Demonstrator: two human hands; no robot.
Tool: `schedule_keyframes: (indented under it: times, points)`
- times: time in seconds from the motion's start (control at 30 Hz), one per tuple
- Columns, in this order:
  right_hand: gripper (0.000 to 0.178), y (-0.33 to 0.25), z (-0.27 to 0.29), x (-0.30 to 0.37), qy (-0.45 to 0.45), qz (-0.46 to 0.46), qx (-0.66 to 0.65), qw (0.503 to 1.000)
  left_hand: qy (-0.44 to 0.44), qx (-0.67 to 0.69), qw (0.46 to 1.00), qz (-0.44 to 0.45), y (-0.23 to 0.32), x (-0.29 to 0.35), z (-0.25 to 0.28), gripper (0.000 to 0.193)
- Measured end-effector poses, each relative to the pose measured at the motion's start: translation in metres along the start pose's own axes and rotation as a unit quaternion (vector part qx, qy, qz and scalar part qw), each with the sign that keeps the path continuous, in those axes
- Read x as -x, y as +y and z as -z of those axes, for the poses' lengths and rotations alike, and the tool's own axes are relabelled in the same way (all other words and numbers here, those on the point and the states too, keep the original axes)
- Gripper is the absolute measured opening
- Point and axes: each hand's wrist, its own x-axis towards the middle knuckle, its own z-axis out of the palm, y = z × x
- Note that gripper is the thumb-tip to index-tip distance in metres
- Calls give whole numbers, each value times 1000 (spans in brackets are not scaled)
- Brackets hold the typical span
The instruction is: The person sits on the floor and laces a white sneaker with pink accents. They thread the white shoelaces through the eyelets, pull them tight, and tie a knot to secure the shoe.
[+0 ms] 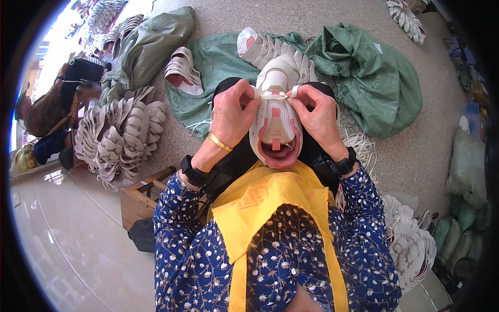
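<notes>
- Two bare hands work at one white-and-pink shoe (276, 125), which lies between the person's dark-clad knees, its toe pointing far and its pink-lined opening near.
- Left hand (234, 109): the grip pinches a white lace (273, 96) between thumb and forefinger at the left side of the shoe. A yellow bracelet (221, 142) and a black wristband (193, 171) encircle the wrist.
- Right hand (313, 108): the grip pinches the same lace at the right side; a second black wristband (344, 165) is worn here. Between the hands, the lace crosses the shoe's upper face.
- Clothing: a yellow apron (265, 195) covers the lap, over a blue floral garment (197, 260).
- Far side: a flattened green sack (221, 57) lies on the speckled floor (228, 15), bearing a small cluster of pale shoe pieces (183, 73) at left and a longer row (254, 46) just beyond the toe. A bulky green sack (374, 78) sits to the right.
- Left side: a large heap of pale shoe pieces (122, 132), with a wooden stool (138, 203) nearer.
- Right side: loose white laces (360, 147) beside the knee; nearer, another pale heap (410, 244).
</notes>
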Motion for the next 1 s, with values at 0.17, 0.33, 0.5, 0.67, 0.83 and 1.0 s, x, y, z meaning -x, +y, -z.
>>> schedule_keyframes:
  times: [0.17, 0.33, 0.5, 0.67, 0.83, 1.0]
  points:
    - [11, 1, 0, -1, -3, -4, -15, 1000, 6, -53, 992, -116, 7, 0, -6, 11]
    - [11, 0, 2, -3, -10, -18, -23, 1000, 28, -125, 971, -200, 12, 1, -16, 11]
    - [12, 0, 3, -3, 26, -37, 8, 999, 5, -22, 1000, 18, -2, 0, -7, 19]
    - [18, -10, 6, -2, 31, 37, 79, 996, 70, 49, 996, 35, -7, 3, -15, 23]
    - [27, -26, 7, 3, -11, 85, 145, 986, 84, -6, 996, -40, 3, 5, -18, 19]
    - [20, -31, 11, 1, -65, 54, 212, 973, 58, -5, 996, -73, 0, 8, -17, 15]
